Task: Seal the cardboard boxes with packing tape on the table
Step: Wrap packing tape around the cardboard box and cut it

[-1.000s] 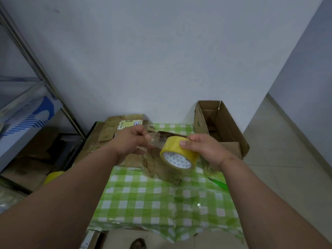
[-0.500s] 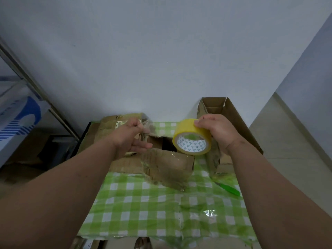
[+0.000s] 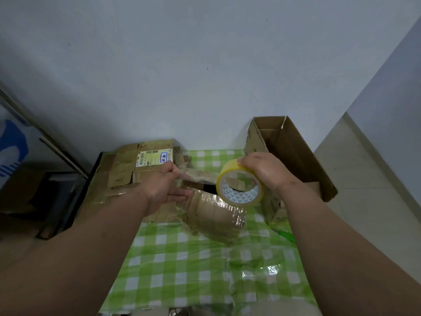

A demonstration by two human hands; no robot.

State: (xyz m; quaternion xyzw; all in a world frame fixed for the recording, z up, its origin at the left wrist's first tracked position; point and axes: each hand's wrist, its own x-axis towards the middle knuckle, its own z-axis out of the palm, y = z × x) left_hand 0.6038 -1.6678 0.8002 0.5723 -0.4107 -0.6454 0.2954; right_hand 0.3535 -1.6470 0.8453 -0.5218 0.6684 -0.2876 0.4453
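Roll [image 3: 239, 182] lifted rightward, right hand [image 3: 265, 171] gripping rim; left hand [image 3: 165, 185] apparently pinching tape end [image 3: 182, 167].

Both your forearms reach forward, bare, from the lower corners of the view. Your left hand [image 3: 163, 187] pinches the tape end [image 3: 182, 168] between thumb and forefinger, lower fingers extended. Your right hand [image 3: 265, 171] grips the roll [image 3: 240, 183] from above, fingers curled over its rim.

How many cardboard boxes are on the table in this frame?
3. A labelled box at back left, a small tape-wrapped box in the middle under the hands, and an open box at back right. Others may be hidden behind the arms.
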